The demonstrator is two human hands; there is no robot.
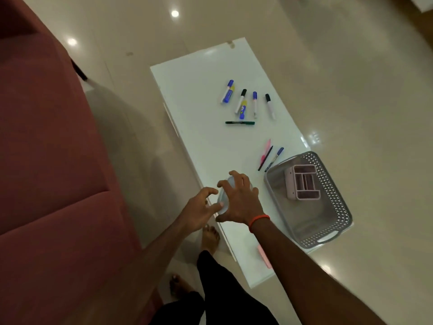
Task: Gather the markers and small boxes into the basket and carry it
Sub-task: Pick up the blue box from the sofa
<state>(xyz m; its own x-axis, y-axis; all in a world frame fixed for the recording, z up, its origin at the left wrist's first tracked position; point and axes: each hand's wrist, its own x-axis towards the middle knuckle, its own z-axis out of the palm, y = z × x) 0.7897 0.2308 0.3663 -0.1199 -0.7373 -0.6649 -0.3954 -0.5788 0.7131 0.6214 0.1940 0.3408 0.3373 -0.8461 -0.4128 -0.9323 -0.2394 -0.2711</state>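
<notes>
While spread, both hands cup a clear box.

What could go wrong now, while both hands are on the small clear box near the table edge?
1. The grey basket sits at the table corner, its near end seemingly past the edge; a bump while loading might tip it off.
2. The clear box is held only by fingertips of the left hand and right hand; the grip may slip.
3. The pens lie beside the basket and could roll away.
</notes>
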